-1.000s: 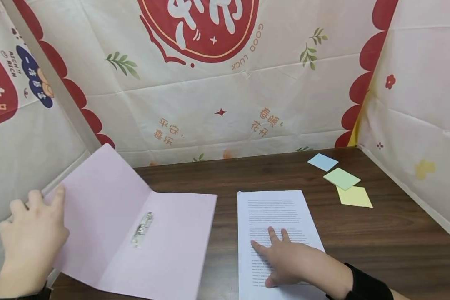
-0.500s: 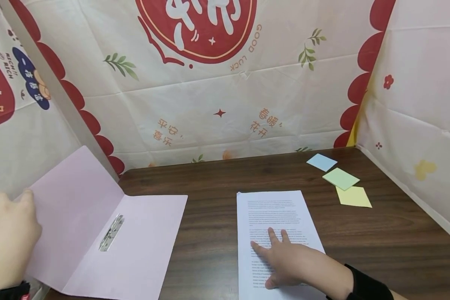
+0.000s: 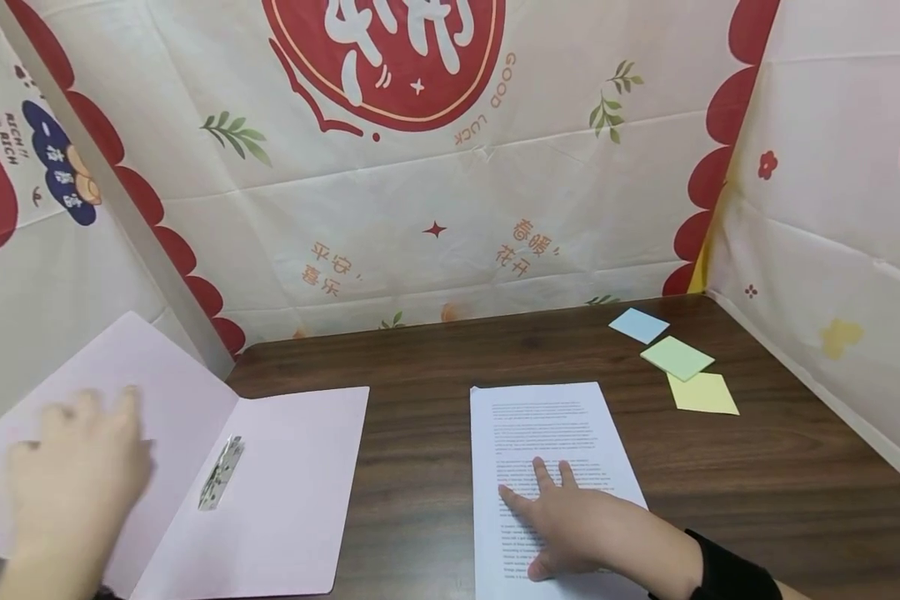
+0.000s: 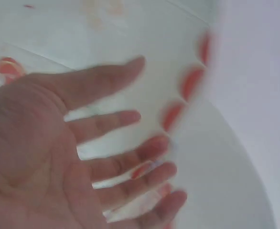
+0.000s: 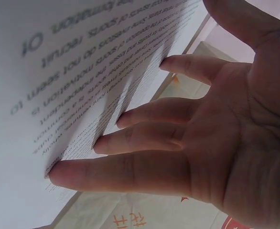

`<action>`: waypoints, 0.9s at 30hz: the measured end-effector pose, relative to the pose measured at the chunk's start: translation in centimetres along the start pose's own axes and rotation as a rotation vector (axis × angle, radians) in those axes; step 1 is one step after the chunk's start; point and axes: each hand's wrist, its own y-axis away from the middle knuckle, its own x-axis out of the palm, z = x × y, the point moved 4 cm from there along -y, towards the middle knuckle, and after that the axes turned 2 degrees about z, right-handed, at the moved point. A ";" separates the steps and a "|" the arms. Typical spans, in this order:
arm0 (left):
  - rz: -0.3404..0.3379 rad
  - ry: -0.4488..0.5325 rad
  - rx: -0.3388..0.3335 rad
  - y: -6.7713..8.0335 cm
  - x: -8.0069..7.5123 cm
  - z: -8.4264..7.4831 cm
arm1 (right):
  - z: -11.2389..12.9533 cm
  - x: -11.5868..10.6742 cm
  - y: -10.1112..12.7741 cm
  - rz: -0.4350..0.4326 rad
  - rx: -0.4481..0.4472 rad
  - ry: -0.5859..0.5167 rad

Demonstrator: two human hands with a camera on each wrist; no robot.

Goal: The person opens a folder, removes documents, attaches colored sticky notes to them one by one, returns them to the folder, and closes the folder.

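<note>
A pale pink folder (image 3: 292, 483) lies spread at the left, its left cover tilted up against the side wall. Near its fold sits a metal clip (image 3: 222, 472). My left hand (image 3: 78, 475) hovers in front of the raised cover, slightly blurred; in the left wrist view its fingers are spread and hold nothing. To the right, a stack of printed paper (image 3: 547, 433) lies on the table. My right hand (image 3: 570, 521) rests on this paper with spread fingers, and the right wrist view shows the fingertips (image 5: 59, 172) touching the printed page.
Blue (image 3: 639, 326), green (image 3: 677, 358) and yellow (image 3: 705, 393) sticky notes lie at the back right of the brown wooden table (image 3: 412, 467). Printed cloth walls (image 3: 390, 192) close off the back and both sides.
The folder has moved left, and its left cover has leaned further down to the left. My left hand has let go of the cover's edge and come back rightward. The right hand stays on the paper.
</note>
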 end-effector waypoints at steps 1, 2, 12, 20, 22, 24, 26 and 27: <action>0.016 0.031 0.030 0.1 0.3 -1.5 | 0.0 0.1 0.0 0.000 0.001 0.002; 0.025 0.044 0.078 0.2 0.7 -3.2 | 0.0 0.1 0.0 0.000 0.003 0.006; 0.313 0.342 0.537 3.9 5.3 -22.3 | 1.1 0.0 -0.2 0.008 0.008 0.053; 0.624 0.213 0.649 4.2 9.4 -29.1 | 2.3 0.0 -0.1 0.022 -0.017 0.118; 0.645 0.209 0.636 4.1 9.9 -29.7 | 2.6 0.2 0.0 0.031 -0.023 0.136; 0.657 0.203 0.632 4.1 10.1 -30.1 | 2.9 0.3 0.0 0.042 -0.025 0.159; 0.653 0.186 0.647 4.1 10.2 -30.3 | 3.2 0.4 0.0 0.041 -0.031 0.184; 0.647 0.174 0.657 4.2 10.1 -30.3 | 3.2 0.4 0.1 0.033 -0.035 0.197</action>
